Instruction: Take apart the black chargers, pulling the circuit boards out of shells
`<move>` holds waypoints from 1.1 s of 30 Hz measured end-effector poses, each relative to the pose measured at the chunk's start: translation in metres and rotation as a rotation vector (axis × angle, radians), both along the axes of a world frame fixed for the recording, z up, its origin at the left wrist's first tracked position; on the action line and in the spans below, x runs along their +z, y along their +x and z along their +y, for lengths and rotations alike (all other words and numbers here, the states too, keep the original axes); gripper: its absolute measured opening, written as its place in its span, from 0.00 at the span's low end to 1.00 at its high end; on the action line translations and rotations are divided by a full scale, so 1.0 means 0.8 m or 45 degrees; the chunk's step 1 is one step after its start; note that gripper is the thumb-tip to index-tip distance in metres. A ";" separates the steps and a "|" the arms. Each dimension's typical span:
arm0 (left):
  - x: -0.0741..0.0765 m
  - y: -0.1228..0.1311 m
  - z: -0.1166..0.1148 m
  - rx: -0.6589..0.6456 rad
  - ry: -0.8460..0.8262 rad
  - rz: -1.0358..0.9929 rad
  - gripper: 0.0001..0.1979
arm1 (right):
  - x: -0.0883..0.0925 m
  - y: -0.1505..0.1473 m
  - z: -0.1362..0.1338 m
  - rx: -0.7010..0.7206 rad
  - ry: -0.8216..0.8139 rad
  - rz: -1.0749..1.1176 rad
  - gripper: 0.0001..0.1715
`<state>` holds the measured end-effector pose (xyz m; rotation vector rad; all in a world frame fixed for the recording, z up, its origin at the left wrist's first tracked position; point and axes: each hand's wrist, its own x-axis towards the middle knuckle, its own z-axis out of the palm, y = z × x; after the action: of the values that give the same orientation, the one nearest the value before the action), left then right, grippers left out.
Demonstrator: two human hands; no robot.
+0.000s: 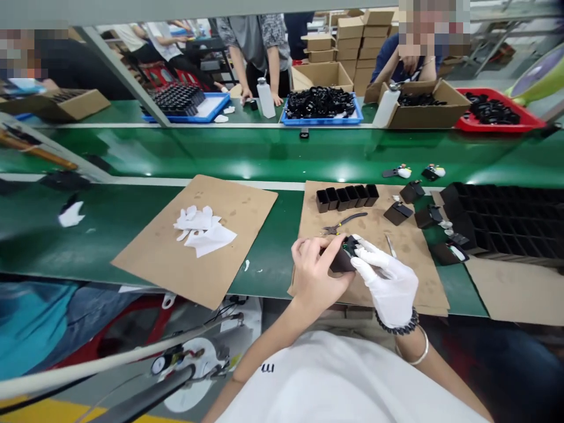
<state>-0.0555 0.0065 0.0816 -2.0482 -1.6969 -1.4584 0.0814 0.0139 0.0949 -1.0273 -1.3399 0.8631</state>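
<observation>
Bench: green work surface (132, 217), smooth and glossy, reflecting the lights.
Cardboard mat: flat brown sheet (396, 235) under the hands, matte, scuffed, edges slightly curled.
Second cardboard sheet (194, 241): to the left, carrying a loose pile of white scraps (200, 226), thin and crumpled.
Black tray (506, 223): rigid gridded plastic at right, cells open upward.
Row of housings (346, 197): small black box-shaped parts, set touching side by side at the mat's far edge.
Pliers (343, 223): slim metal, lying just beyond the hands.
Black part (341, 258): small, matte, blocky; held above the near part of the mat, between both hands.
Left hand (315, 276): bare, fingers curled round the black part's left side.
Right hand (388, 282): in a white fabric glove, fingertips pinching the black part's right end.
Risk 1: the smooth glove could slip on hard plastic; the part might drop off the bench edge.
Risk 2: a dropped part could knock the pliers.
</observation>
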 end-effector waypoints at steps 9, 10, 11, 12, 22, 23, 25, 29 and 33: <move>0.004 0.016 0.009 -0.058 0.009 0.066 0.23 | -0.015 0.018 -0.007 -0.109 0.086 -0.110 0.08; 0.002 0.016 0.010 -0.058 0.006 0.077 0.23 | -0.019 0.019 -0.007 -0.113 0.087 -0.120 0.08; 0.000 0.016 0.011 -0.063 0.001 0.087 0.23 | -0.023 0.019 -0.008 -0.102 0.084 -0.115 0.09; -0.002 0.016 0.011 -0.071 -0.001 0.096 0.24 | -0.028 0.018 -0.008 -0.082 0.073 -0.092 0.11; -0.024 0.024 -0.002 -0.271 -0.180 0.049 0.30 | -0.057 0.076 0.001 -0.250 0.109 -0.246 0.15; -0.031 0.022 -0.006 -0.270 -0.199 -0.007 0.32 | -0.059 0.089 0.002 -0.321 0.179 -0.377 0.15; -0.047 0.019 -0.012 -0.208 -0.226 -0.129 0.33 | -0.069 0.110 0.005 -0.444 0.329 -0.733 0.13; -0.076 0.023 -0.023 -0.129 -0.364 -0.288 0.31 | -0.098 0.121 0.007 -0.378 0.345 -1.187 0.11; -0.087 0.016 -0.023 -0.154 -0.365 -0.251 0.26 | -0.101 0.121 0.002 -0.356 0.305 -1.198 0.12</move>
<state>-0.0423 -0.0120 0.0117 -2.2495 -1.9934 -1.5806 0.1780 0.0157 0.0138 -1.4542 -1.9373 -0.0485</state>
